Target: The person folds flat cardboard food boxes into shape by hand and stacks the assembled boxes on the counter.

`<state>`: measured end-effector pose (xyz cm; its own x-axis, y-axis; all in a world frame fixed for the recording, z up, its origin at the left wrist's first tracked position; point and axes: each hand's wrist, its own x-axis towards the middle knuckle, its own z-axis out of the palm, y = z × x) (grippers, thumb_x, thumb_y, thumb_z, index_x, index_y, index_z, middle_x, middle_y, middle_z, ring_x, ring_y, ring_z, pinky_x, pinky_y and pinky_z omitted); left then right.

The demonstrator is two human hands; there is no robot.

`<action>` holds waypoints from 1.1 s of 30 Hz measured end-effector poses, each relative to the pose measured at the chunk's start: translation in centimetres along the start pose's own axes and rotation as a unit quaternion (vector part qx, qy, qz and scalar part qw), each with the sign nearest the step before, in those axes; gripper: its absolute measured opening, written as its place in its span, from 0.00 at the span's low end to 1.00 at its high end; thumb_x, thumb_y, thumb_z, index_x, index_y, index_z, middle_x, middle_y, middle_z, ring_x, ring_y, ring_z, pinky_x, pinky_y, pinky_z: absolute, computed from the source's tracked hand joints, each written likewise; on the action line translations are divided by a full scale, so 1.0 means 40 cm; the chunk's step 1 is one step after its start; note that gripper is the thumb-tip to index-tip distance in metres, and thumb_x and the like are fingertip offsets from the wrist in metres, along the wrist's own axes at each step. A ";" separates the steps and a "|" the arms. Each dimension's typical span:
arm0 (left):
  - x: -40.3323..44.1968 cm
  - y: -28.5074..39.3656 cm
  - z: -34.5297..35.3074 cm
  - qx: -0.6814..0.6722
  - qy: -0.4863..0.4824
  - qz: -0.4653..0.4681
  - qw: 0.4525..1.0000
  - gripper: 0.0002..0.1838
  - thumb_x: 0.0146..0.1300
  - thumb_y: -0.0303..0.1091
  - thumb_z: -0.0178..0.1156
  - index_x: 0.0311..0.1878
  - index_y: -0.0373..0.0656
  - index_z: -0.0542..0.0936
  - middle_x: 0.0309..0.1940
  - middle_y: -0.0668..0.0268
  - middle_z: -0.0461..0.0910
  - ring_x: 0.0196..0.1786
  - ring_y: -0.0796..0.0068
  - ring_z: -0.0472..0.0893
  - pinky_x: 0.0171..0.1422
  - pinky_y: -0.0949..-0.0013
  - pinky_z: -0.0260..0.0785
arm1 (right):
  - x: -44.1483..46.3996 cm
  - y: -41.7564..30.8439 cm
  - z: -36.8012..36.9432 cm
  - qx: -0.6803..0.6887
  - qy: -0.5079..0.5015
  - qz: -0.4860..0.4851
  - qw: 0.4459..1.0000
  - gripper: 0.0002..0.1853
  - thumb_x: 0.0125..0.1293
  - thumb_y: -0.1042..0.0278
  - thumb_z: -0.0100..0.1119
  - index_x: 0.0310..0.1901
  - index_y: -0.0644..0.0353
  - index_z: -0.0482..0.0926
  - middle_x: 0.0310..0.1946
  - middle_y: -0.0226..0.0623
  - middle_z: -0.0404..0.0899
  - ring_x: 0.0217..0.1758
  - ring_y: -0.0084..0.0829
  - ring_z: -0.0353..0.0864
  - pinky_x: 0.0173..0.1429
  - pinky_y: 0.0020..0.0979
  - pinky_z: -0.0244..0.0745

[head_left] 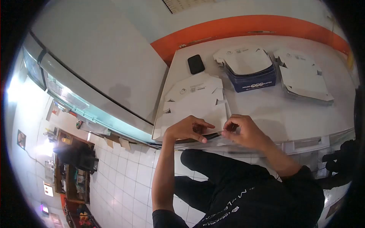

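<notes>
Hands (184, 128) (246, 133) at cardboard (194, 108) edge, left half-open, right pinching it, white table (300, 121), orange-banded wall (235, 28), tiled floor (131, 167)

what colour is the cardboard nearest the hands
The cardboard is white on top with small dark print, seen in the head view.

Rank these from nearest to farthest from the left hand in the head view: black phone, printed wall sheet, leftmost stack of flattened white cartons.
1. Leftmost stack of flattened white cartons: at the left hand.
2. Black phone: beyond the stack, on the table.
3. Printed wall sheet: farthest back, on the wall.
</notes>
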<state>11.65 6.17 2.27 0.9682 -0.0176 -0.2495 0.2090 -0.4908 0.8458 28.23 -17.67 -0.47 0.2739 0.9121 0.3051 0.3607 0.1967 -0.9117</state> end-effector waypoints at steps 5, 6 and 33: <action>0.012 0.003 0.000 0.084 0.035 -0.007 0.996 0.17 0.62 0.38 0.77 0.53 0.44 0.90 0.38 0.68 0.85 0.38 0.75 0.79 0.47 0.69 0.72 | -0.009 0.024 0.001 -0.041 -0.028 0.019 0.999 0.30 0.61 0.71 0.75 0.63 0.64 0.73 0.44 0.40 0.81 0.45 0.27 0.82 0.52 0.31 0.79; 0.010 0.017 0.003 0.096 0.063 0.000 0.993 0.14 0.64 0.36 0.75 0.51 0.42 0.90 0.39 0.67 0.85 0.39 0.75 0.79 0.47 0.69 0.73 | -0.013 0.016 0.002 -0.059 -0.027 0.027 0.998 0.37 0.60 0.72 0.75 0.70 0.62 0.70 0.46 0.40 0.80 0.46 0.27 0.81 0.54 0.31 0.79; -0.492 0.188 0.484 -0.290 0.733 0.229 0.571 0.36 0.67 0.40 0.73 0.72 0.36 0.70 0.63 0.51 0.81 0.64 0.59 0.82 0.71 0.52 0.74 | 0.039 -0.225 0.322 0.053 -0.273 -0.455 0.846 0.25 0.71 0.63 0.64 0.69 0.48 0.80 0.76 0.56 0.66 0.78 0.59 0.67 0.80 0.56 0.63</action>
<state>-8.48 -14.06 4.41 -0.0742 0.9286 0.3635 -0.5136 -0.3480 0.7843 13.95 -13.37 4.67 -0.5368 0.3903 0.7480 0.1107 0.9115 -0.3961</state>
